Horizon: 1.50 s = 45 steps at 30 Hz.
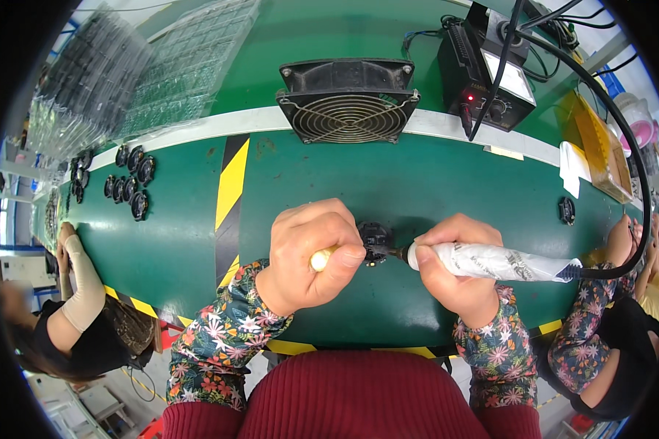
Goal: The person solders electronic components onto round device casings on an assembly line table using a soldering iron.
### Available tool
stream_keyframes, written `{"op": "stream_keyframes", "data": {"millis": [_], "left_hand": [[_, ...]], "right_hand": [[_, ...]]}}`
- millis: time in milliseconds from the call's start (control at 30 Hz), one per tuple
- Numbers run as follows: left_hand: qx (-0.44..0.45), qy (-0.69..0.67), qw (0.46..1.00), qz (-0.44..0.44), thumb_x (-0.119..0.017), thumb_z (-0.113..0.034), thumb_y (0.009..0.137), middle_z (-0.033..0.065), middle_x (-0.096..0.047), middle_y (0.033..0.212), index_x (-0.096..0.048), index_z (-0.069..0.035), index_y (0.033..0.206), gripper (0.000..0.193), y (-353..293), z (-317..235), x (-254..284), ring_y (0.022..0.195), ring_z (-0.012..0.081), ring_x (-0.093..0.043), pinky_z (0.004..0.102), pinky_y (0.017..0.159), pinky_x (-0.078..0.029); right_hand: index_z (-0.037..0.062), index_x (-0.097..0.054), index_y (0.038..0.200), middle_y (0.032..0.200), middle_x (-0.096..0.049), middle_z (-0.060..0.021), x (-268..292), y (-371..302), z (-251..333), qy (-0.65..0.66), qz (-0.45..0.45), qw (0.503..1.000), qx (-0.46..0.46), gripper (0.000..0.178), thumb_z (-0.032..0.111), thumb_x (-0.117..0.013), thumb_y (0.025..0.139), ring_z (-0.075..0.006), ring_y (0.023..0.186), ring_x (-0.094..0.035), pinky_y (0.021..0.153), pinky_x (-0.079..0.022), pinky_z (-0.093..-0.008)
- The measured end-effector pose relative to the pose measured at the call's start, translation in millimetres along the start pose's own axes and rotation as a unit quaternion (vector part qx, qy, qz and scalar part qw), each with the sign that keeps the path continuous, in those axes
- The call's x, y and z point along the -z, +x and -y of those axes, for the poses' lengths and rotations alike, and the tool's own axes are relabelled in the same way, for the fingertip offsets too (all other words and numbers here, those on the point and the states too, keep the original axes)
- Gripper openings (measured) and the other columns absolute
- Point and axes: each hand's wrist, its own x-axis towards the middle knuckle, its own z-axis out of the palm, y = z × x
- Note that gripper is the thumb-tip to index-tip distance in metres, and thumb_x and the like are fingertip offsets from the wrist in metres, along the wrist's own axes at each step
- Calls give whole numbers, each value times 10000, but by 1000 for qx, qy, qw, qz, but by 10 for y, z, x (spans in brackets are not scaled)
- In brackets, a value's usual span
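Observation:
A small round black part [374, 235] rests on the green bench between my hands. My right hand [461, 267] is closed around a soldering iron [501, 263], its handle wrapped in white printed film. The iron's dark tip points left and reaches the right side of the part. On the other side, my left hand [315, 256] makes a fist around a slim tool with a rounded pale-yellow end [320, 260]. What kind of tool it is, and its far end, the fist hides. A thick black cable [641, 172] runs from the iron's rear.
A black fan [348, 102] stands behind the part. Back right sits a black control box [483, 77] with a lit red light. Several black parts [132, 179] lie at left, one [567, 211] at right. Clear plastic trays [176, 62] are stacked far left. People sit at both sides.

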Motion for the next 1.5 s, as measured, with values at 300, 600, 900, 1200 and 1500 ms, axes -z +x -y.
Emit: {"op": "stream_keyframes", "data": {"millis": [300,600,900,1200,1500], "left_hand": [[-120,115,985,-45,-628,-169,818,86,-598,731,-605,-30,799,142,42,-60,237,614,229,-570,303,539,-451],[-32,317,898,304,-673,-193,764,53,-554,841,-636,-74,1017,282,-186,-35,5,628,181,-596,314,545,-501],[-114,225,935,249,-579,-156,740,101,-588,893,-587,-9,919,232,-187,-278,-528,644,205,-614,306,489,-504],[302,676,663,-112,-681,-341,760,167,-641,822,-658,-29,796,315,-179,555,1808,758,335,-631,420,664,-509],[283,717,633,-66,-630,-296,804,138,-637,740,-663,-38,718,274,-288,899,2012,685,308,-637,406,619,-510]], "right_hand": [[32,-599,726,637,-630,-48,20,-20,-1,25,-50,998,7,93,48,-689,714,-153,525,-602,507,-463,-258],[9,-620,776,724,-645,-84,184,-93,-26,-8,-155,988,25,93,70,-682,742,-152,627,-614,582,-480,-257],[0,-581,841,805,-552,-67,181,-82,-75,49,-259,963,51,64,52,-573,805,-143,734,-509,681,-416,-264],[-3,-592,826,768,-571,-56,98,-126,-12,21,-212,977,10,123,112,-626,802,-112,670,-514,621,-412,-242],[-10,-608,791,724,-600,-66,131,-71,47,35,-198,979,22,69,48,-632,762,-112,639,-546,591,-431,-234]]}}
